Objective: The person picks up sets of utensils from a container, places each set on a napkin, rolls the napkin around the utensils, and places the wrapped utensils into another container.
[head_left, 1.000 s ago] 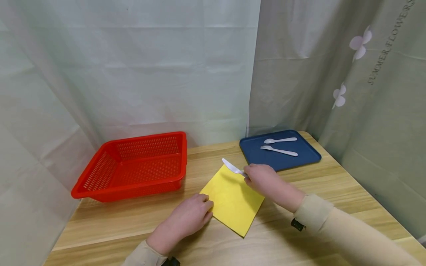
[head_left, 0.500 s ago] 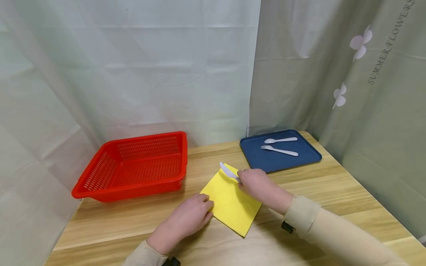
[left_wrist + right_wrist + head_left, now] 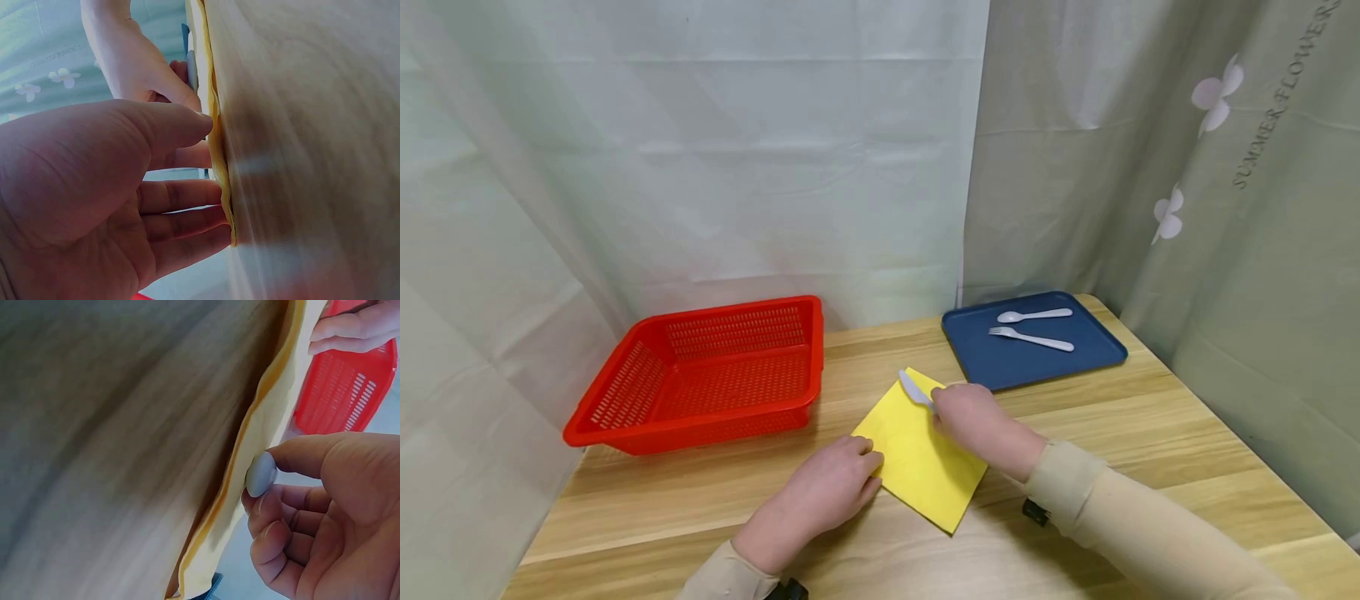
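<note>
A folded yellow napkin [image 3: 917, 467] lies at a slant on the table in the head view. My right hand [image 3: 973, 421] pinches a pale plastic knife [image 3: 916, 389] by its handle, over the napkin's upper part. The handle's rounded end [image 3: 261, 474] shows between thumb and fingers in the right wrist view, close against the cloth. My left hand [image 3: 831, 487] rests at the napkin's left edge; in the left wrist view its fairly straight fingers [image 3: 181, 195] and thumb touch the cloth. The knife handle's middle is hidden by the right hand.
A red perforated basket [image 3: 797, 412] stands at the back left. On the blue tray [image 3: 1022, 371] at the back right lie a pale spoon [image 3: 1034, 316] and a pale fork [image 3: 1032, 339]. Curtains [image 3: 737, 167] hang behind the wooden table [image 3: 1150, 433].
My right hand has brought the knife left and toward me, lower over the napkin; in the last half second it shifted only slightly. The left hand has stayed in place.
</note>
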`<move>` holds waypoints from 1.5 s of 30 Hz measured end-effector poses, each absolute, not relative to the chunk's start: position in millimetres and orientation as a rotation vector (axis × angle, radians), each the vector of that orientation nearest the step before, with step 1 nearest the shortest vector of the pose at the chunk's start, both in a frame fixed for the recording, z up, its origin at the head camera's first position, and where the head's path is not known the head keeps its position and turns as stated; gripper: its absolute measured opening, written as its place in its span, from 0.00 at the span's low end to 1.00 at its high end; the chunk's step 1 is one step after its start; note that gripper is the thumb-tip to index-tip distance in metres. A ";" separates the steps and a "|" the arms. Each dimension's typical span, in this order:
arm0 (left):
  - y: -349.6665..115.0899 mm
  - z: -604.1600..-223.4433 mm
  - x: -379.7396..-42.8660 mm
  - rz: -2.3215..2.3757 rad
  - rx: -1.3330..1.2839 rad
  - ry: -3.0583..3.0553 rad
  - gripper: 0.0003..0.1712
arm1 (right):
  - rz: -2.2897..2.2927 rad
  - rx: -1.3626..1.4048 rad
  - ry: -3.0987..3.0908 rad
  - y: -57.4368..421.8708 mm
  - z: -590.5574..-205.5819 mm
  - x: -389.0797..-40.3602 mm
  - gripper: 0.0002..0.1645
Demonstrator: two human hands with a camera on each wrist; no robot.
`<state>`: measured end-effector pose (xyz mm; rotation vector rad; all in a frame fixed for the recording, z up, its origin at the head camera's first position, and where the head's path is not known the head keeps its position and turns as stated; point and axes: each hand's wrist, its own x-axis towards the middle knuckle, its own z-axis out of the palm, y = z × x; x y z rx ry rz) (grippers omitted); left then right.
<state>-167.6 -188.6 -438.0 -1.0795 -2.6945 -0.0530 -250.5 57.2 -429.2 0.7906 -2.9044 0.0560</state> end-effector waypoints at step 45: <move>-187.8 -437.1 -169.3 -0.048 -1.067 -2.746 0.09 | 0.243 1.034 -2.928 75.4 -421.7 -229.9 0.09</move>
